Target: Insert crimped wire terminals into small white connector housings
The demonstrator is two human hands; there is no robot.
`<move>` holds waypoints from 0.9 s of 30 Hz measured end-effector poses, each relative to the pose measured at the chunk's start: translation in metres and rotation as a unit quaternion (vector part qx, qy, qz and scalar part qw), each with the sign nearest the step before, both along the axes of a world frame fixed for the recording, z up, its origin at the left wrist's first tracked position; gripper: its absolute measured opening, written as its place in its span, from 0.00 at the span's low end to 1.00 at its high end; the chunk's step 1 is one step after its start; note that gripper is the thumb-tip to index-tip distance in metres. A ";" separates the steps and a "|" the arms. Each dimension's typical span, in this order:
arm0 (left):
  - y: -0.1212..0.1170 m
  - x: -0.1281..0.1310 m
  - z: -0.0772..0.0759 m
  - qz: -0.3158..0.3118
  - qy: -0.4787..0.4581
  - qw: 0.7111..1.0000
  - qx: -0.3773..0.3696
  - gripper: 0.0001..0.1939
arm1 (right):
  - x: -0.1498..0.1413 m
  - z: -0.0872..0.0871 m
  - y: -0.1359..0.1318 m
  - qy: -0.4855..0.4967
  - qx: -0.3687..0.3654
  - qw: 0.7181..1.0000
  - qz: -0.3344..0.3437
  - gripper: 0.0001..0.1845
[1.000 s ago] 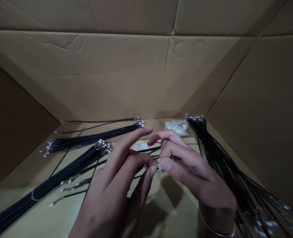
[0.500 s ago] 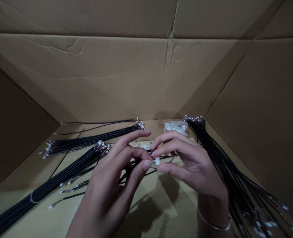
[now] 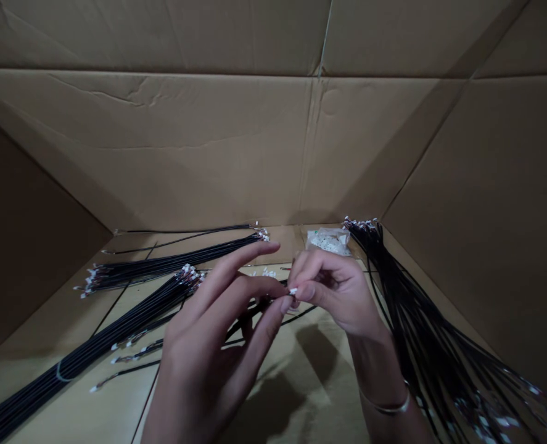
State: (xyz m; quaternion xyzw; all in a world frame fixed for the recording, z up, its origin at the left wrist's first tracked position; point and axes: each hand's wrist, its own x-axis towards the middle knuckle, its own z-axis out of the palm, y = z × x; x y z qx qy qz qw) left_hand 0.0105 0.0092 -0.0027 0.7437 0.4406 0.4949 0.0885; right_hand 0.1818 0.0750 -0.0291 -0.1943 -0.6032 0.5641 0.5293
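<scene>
Between the fingertips of my two hands, at the middle, is a small white connector [image 3: 293, 291]. My right hand [image 3: 333, 287] is closed, thumb and bent index finger pinching this connector. Thumb and index finger of my left hand [image 3: 227, 327] press together just left of it, on the thin wire end of a black cable; the other fingers stay raised. Most of that cable is hidden behind my left hand. Under and behind the hands lie a few more black cables [image 3: 301, 314] and several loose white connectors [image 3: 268, 272].
Tied black cables [image 3: 69, 357] with white ends lie at left, another cable bundle [image 3: 171, 259] behind them. At right spreads a large cable bundle [image 3: 412, 308]. A clear bag of white parts [image 3: 329, 240] sits at the back. Cardboard walls [image 3: 208, 135] enclose the surface.
My right hand has turned and drawn its fingers in, closing thumb and index finger on the white connector, which was more exposed before. My left hand keeps nearly the same place.
</scene>
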 end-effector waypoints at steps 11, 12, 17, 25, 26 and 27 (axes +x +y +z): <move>0.001 0.007 0.003 0.005 -0.080 0.995 -0.057 0.10 | -0.009 -0.004 -0.023 0.074 -0.078 0.994 -0.001 0.09; 0.002 0.006 0.005 0.003 -0.080 0.995 -0.066 0.11 | -0.010 -0.004 -0.024 0.077 -0.091 0.993 0.002 0.09; 0.005 0.000 0.005 -0.007 -0.126 0.983 -0.135 0.10 | -0.014 -0.001 -0.024 0.070 -0.144 0.987 0.018 0.13; 0.009 -0.005 0.009 -0.035 -0.179 0.952 -0.244 0.08 | -0.017 0.004 -0.021 0.041 -0.200 0.979 0.018 0.20; 0.011 -0.006 0.009 -0.037 -0.182 0.949 -0.253 0.07 | -0.017 0.004 -0.020 0.039 -0.203 0.978 0.020 0.20; 0.012 -0.006 0.009 -0.042 -0.184 0.947 -0.262 0.07 | -0.016 0.004 -0.020 0.036 -0.203 0.978 0.021 0.20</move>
